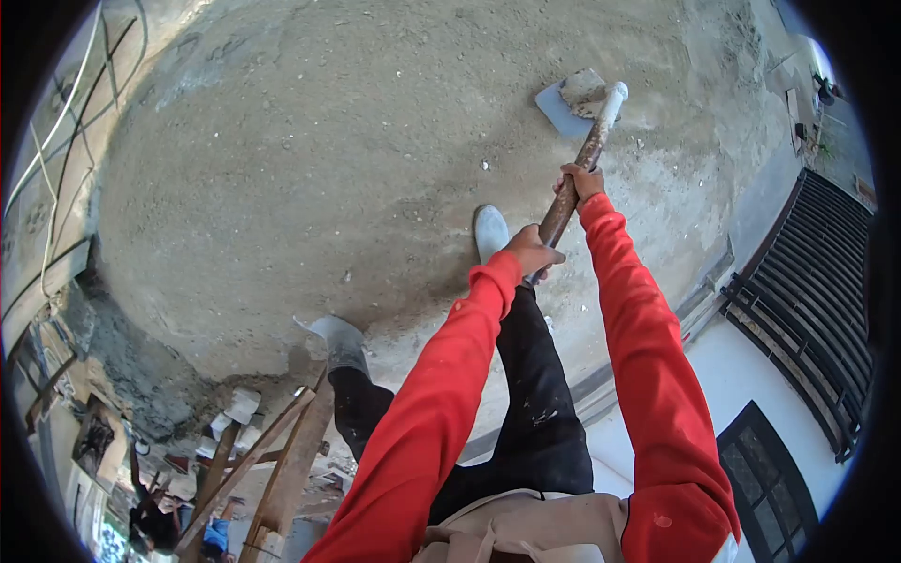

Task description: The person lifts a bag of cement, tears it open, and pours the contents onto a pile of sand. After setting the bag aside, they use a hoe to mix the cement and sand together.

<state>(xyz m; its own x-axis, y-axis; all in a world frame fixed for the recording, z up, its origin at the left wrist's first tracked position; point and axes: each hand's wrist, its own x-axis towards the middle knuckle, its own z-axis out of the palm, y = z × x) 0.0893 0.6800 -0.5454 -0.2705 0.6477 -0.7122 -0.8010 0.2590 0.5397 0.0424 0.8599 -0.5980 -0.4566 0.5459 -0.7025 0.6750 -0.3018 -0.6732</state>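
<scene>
Both my hands grip the long brown handle of a hoe, which slants up and to the right over wet grey mortar. My left hand is wrapped round its near end, close to my leg. Farther along the shaft, my right hand is closed round it. The handle's far tip is whitish with mortar. Beside that tip shows the flat blue-grey blade, with a lump of mortar on it.
My pale boots stand on the mortar. Wooden planks and broken blocks lie at lower left, with a person beyond them. At right are a black metal railing and a white wall. A pale cable runs at upper left.
</scene>
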